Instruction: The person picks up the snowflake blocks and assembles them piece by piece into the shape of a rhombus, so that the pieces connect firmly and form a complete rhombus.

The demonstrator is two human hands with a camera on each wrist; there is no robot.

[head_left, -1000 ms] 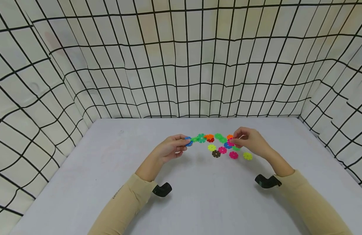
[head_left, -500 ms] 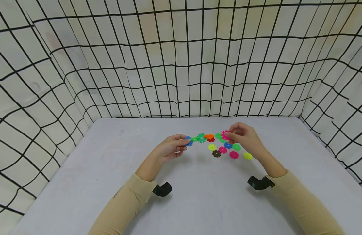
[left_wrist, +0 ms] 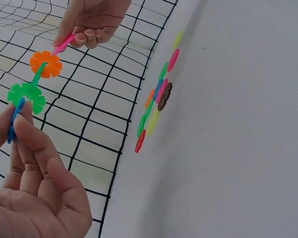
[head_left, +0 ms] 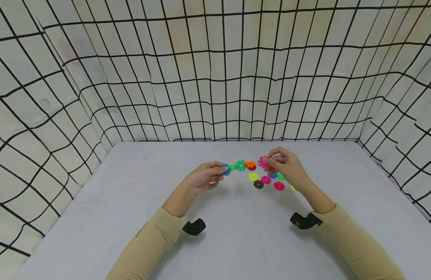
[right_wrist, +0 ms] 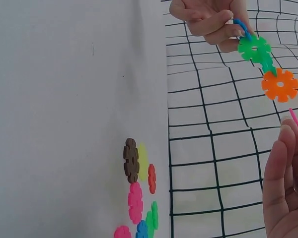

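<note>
Blue disc (left_wrist: 15,120), green disc (left_wrist: 20,92), orange disc (right_wrist: 283,92), pink disc (head_left: 262,160), beige sleeves (head_left: 150,241), black-gridded white backdrop (head_left: 233,91)

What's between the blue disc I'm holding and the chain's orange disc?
The left wrist view shows two: a face-on green disc joined to the blue disc, then an edge-on green disc joined to the orange disc.

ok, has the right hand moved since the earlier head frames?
Yes. Judged against the brown disc on the table, the right hand has moved leftward, bringing the pink disc nearer the left hand.
</note>
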